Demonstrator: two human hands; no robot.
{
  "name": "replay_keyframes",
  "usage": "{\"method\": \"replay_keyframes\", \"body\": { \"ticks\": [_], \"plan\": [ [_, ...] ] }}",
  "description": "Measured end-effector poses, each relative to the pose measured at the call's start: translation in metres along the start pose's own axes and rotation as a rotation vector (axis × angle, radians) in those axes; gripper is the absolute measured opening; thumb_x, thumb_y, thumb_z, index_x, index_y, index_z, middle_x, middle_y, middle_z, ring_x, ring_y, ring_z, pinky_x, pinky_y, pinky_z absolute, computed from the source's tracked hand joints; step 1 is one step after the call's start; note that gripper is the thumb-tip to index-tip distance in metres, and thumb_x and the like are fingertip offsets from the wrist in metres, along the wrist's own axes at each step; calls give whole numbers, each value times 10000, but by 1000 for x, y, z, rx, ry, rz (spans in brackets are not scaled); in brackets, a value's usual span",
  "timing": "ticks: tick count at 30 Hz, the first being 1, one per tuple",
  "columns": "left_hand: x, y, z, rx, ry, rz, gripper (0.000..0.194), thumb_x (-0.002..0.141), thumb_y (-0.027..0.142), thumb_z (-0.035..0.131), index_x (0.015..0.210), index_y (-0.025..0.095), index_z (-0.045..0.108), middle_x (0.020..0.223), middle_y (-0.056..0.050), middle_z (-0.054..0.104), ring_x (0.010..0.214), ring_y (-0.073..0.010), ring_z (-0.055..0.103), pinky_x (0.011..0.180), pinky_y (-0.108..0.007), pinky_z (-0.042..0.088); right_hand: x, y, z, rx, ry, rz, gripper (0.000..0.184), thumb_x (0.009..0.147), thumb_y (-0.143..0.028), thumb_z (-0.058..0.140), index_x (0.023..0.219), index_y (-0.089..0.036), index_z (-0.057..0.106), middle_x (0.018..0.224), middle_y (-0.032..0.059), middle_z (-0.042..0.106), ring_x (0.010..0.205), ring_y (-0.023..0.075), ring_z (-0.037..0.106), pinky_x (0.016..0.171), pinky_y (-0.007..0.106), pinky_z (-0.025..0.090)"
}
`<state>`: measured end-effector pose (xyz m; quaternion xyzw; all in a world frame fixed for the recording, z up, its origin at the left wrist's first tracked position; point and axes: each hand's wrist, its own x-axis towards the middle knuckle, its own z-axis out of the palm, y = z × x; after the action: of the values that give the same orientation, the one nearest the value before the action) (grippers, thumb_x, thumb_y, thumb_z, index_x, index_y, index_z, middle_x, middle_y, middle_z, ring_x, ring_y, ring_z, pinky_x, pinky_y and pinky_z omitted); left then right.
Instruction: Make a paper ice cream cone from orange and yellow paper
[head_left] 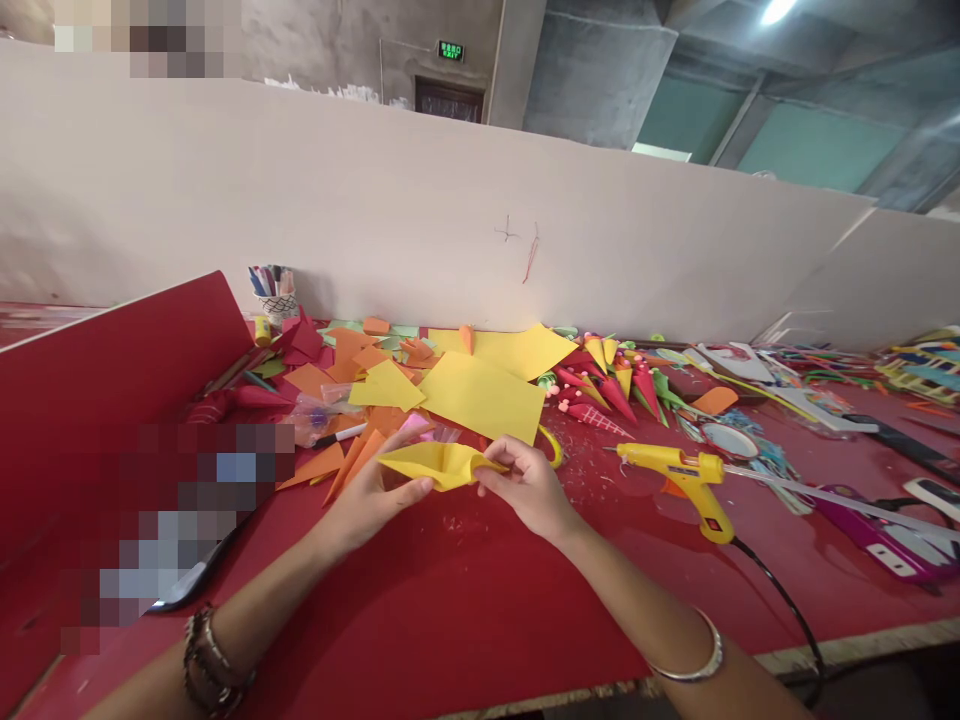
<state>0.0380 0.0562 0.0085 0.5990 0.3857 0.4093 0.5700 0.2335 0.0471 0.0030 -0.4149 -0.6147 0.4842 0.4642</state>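
A yellow sheet of craft paper (442, 466), bent and partly curled, is held between my two hands above the red table (450, 610). My left hand (375, 490) grips its left end, thumb in front and fingers behind. At the right end, my right hand (525, 485) pinches a curled edge between thumb and fingers. Just behind lie flat yellow sheets (487, 395) and orange paper pieces (349, 350). Scissors with a yellow handle (553, 447) show partly beyond my right hand. Off to the right rests a yellow hot glue gun (686, 480).
Red and yellow paper cones (600, 380) are piled at the back right. A patterned cup of pens (275, 295) stands by the pale partition (375, 200). A red board (112, 400) leans at left. The glue gun's black cord (787, 600) hangs over the front edge.
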Motion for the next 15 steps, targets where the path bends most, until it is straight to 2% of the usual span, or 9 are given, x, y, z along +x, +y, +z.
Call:
{"method": "replay_keyframes", "body": {
  "ticks": [3, 6, 9, 11, 13, 15],
  "plan": [
    [-1, -2, 2, 77, -19, -60, 513, 679, 355, 614, 1136, 170, 470, 845, -32, 613, 693, -146, 553, 615, -242, 446, -1, -1, 2, 28, -18, 3, 145, 735, -294, 578, 757, -190, 480, 707, -24, 595, 591, 98, 570, 610, 246, 459],
    [-2, -4, 4, 113, 72, -110, 530, 703, 368, 588, 1169, 155, 453, 753, -17, 621, 658, -150, 568, 620, -260, 461, -1, -2, 4, 86, 18, 36, 230, 721, -278, 591, 897, -205, 463, 812, -1, 617, 593, 96, 580, 638, 265, 477],
    [-3, -4, 6, 58, 185, -73, 565, 706, 360, 586, 1222, 223, 401, 981, -36, 617, 753, -160, 607, 693, -281, 485, 0, 1, 7, 227, 88, 69, 359, 685, -285, 631, 988, -220, 449, 925, 26, 614, 638, 103, 600, 708, 297, 492],
    [-3, -2, 9, 41, 239, -29, 568, 706, 359, 588, 1227, 249, 389, 1094, -39, 580, 804, -164, 612, 727, -287, 488, 0, 4, 10, 323, 97, 71, 373, 669, -298, 651, 992, -212, 486, 920, 31, 621, 684, 115, 610, 747, 313, 493],
    [-4, 0, 12, 55, 219, -5, 511, 721, 366, 573, 1189, 214, 439, 1076, -51, 596, 858, -184, 602, 756, -297, 481, -1, 5, 12, 355, 34, 58, 331, 671, -317, 651, 959, -193, 545, 851, 29, 639, 711, 132, 613, 759, 329, 495],
    [-4, 1, 13, 85, 128, -3, 388, 741, 371, 546, 1065, 158, 545, 979, -65, 639, 890, -207, 588, 782, -304, 468, -2, 5, 14, 315, -60, 48, 257, 686, -333, 633, 892, -182, 600, 783, 24, 651, 712, 143, 612, 755, 338, 496]
  ]
}}
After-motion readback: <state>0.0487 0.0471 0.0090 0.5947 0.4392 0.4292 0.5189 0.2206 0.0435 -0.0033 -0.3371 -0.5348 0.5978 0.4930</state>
